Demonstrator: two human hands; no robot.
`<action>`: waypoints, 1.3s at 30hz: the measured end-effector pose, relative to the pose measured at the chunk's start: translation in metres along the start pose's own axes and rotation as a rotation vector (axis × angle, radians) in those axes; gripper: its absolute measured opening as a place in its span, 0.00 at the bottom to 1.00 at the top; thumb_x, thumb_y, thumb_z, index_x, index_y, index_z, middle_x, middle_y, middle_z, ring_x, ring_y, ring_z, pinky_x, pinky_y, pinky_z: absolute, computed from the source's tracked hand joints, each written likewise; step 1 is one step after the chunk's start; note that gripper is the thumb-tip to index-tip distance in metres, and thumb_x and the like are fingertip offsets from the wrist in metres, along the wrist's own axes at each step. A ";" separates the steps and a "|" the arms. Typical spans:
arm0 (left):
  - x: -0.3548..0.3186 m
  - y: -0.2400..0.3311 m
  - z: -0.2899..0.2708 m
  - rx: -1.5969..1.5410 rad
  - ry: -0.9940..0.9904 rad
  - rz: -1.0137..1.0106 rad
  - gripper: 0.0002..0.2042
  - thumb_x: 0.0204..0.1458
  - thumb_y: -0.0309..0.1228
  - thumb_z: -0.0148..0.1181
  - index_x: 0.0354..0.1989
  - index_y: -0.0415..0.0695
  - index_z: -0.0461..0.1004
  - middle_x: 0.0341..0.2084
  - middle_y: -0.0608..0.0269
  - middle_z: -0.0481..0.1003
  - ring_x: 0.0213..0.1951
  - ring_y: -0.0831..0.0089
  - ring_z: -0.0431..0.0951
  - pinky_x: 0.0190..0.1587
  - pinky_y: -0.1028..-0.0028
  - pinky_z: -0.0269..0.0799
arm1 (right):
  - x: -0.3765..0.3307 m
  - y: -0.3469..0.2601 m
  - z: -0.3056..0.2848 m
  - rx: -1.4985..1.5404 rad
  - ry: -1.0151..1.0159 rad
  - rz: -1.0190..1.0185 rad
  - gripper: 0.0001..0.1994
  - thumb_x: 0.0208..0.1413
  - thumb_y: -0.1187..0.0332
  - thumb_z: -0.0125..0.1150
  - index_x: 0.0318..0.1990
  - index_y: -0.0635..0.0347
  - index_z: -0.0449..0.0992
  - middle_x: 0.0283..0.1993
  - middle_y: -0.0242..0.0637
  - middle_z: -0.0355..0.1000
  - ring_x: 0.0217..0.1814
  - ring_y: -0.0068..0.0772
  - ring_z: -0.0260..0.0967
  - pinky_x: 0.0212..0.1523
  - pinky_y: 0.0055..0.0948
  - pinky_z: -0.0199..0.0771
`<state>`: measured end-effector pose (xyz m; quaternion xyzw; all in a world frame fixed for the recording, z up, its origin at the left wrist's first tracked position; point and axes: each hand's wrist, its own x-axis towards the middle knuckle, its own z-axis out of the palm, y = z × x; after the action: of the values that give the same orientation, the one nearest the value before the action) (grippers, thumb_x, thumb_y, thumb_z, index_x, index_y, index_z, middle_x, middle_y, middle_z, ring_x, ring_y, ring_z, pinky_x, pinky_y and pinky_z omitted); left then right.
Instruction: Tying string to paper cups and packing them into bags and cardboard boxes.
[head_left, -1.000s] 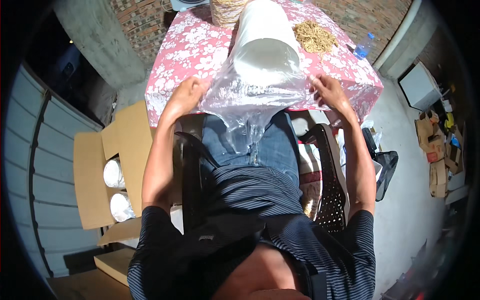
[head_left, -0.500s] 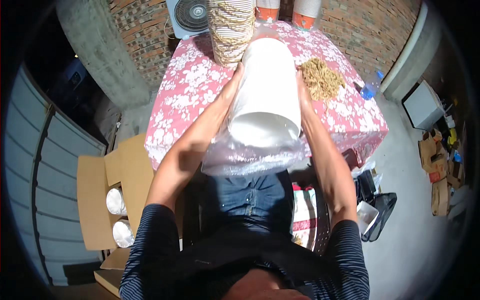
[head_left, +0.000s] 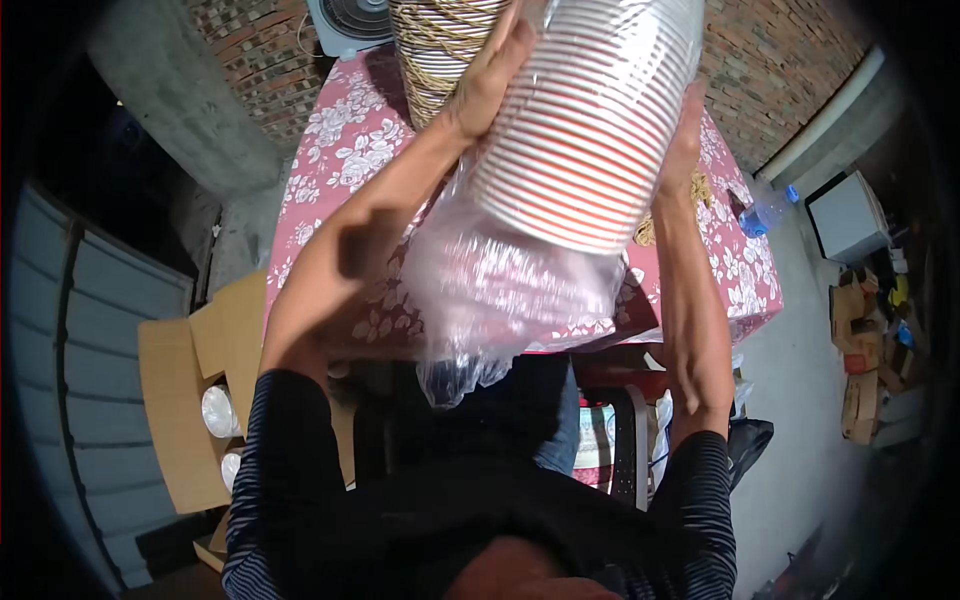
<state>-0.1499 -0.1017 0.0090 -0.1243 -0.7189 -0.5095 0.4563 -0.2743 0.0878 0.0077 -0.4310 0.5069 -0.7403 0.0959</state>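
Note:
My left hand (head_left: 495,80) presses against the left side of a tall stack of nested white paper cups (head_left: 590,140). On the opposite side my right hand (head_left: 682,145) grips the same stack. Orange-red bands show between the cups' stacked rims. The stack is tilted and held above the table, inside a clear plastic bag (head_left: 500,285) whose loose end hangs crumpled over the table's near edge. Just behind my left hand stands another tall stack of cups (head_left: 425,60) with tan strands around it. A heap of tan strands (head_left: 700,187) is partly hidden behind my right wrist.
A floral pink cloth covers the table (head_left: 360,160). A box fan (head_left: 350,20) stands at its far left, a blue-capped bottle (head_left: 768,212) at its right edge. An open cardboard box (head_left: 180,400) with wrapped white stacks is at lower left; a white cabinet (head_left: 848,222) stands right.
Both hands have raised and tipped the bagged stack to the right, so its rims now show rather than the white open end. The bag's loose end hangs lower.

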 end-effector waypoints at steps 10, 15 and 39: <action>-0.009 0.001 -0.010 -0.080 0.038 -0.116 0.36 0.70 0.53 0.41 0.76 0.35 0.49 0.74 0.51 0.54 0.75 0.61 0.51 0.75 0.68 0.44 | 0.021 0.043 -0.011 0.030 0.029 -0.301 0.39 0.72 0.41 0.38 0.78 0.61 0.45 0.78 0.45 0.51 0.79 0.41 0.50 0.77 0.41 0.51; -0.046 0.005 -0.021 -0.088 0.146 -0.126 0.37 0.70 0.57 0.37 0.72 0.34 0.58 0.68 0.54 0.65 0.68 0.65 0.62 0.72 0.68 0.54 | -0.011 0.003 0.026 0.001 -0.074 -0.276 0.56 0.60 0.29 0.49 0.78 0.67 0.37 0.80 0.51 0.45 0.80 0.41 0.47 0.75 0.39 0.52; 0.126 0.185 -0.023 0.487 -0.037 0.298 0.28 0.57 0.42 0.67 0.59 0.34 0.73 0.52 0.56 0.78 0.55 0.71 0.75 0.60 0.71 0.68 | 0.215 -0.248 0.062 0.096 -0.231 -0.187 0.14 0.64 0.65 0.47 0.36 0.62 0.79 0.32 0.40 0.77 0.33 0.35 0.73 0.35 0.33 0.74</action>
<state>-0.0878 -0.0743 0.2236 -0.1248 -0.8020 -0.2469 0.5294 -0.2871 0.0378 0.3382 -0.5537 0.4143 -0.7147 0.1047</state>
